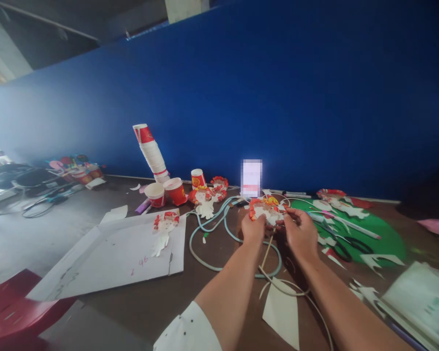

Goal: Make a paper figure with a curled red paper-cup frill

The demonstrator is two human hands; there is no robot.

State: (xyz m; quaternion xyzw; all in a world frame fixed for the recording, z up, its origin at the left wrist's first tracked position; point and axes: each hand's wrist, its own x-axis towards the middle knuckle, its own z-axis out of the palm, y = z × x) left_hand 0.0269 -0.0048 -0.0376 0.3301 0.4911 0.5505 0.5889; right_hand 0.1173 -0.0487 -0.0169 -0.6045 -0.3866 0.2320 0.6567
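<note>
Between both hands is a red-and-white paper-cup cutout [269,210] with a curled red fringe and yellow marks. My left hand [253,228] grips its left side, thumb on the white part. At its right edge, my right hand [300,231] has its fingers pinched together on the paper. A thin stick [267,253] slants down just below the cutout; whether it is joined to it I cannot tell. Similar cutouts lie to the left, one [204,201] by the cups and another [165,229] on a white board [128,258].
A leaning stack of paper cups [152,155] stands near the blue partition [278,97], with red cups [175,191] beside it. Looped cables [205,263] cross the table. Scissors [342,246], pens and scraps lie on a green mat [386,239]. A bright phone-like screen [251,178] stands behind the hands.
</note>
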